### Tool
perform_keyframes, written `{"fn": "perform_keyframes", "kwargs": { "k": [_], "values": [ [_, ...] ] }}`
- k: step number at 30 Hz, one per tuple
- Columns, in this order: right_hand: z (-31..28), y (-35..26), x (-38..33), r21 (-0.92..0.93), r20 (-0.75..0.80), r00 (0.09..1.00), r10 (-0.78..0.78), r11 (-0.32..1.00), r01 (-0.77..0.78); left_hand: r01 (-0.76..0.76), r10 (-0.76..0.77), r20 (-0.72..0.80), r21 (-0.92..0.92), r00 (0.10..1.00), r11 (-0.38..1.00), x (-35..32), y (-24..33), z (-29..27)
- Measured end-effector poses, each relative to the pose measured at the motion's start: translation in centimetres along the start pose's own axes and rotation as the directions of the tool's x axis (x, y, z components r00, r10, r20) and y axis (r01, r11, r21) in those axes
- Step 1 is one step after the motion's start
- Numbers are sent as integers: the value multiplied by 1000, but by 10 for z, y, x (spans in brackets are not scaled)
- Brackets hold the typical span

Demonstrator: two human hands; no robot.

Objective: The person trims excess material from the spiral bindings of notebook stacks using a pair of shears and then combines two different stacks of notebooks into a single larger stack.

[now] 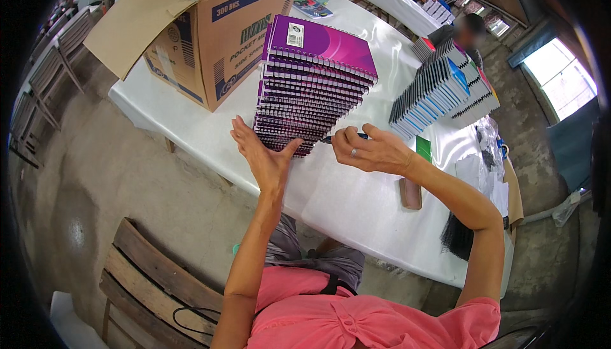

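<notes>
A tall stack of purple spiral notebooks [340,45] stands on the white-covered table, its wire-bound edges facing me. Low on the stack's left side rests my left hand [264,158], fingers spread, with the thumb across the lower bindings. My right hand [369,150] is closed around a slim dark pen-like tool [326,139]. The tool's tip points at the lower right corner of the stack, close to the bindings; whether it touches a wire I cannot tell. Most of the tool is hidden by my fingers.
An open cardboard box [238,37] stands left of the stack. More spiral notebooks [429,97] are piled at right, near a seated person [470,34]. A brown case [410,194], a green item [423,148] and black wire-like pieces [458,237] lie nearer. A wooden chair [159,279] is behind left.
</notes>
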State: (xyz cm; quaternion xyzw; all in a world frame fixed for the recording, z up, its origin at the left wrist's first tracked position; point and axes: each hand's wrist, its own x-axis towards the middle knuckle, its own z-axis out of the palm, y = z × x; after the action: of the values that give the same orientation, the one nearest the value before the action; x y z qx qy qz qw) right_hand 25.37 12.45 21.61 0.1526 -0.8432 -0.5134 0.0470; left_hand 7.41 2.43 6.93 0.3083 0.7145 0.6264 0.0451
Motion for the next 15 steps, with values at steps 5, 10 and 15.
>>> {"fn": "perform_keyframes", "kwargs": {
  "k": [5,10,15],
  "values": [
    [-28,-13,25,175,127,983,136,972,-157,9,-9,0,-2,1000,1000,0,-1,0],
    [-41,-46,41,-24,541,762,355,913,-408,48,-48,5,-21,999,999,-1,8,-1],
    [-39,12,14,242,111,972,206,943,-228,-176,183,-48,117,982,977,2,10,-3]
  ]
}}
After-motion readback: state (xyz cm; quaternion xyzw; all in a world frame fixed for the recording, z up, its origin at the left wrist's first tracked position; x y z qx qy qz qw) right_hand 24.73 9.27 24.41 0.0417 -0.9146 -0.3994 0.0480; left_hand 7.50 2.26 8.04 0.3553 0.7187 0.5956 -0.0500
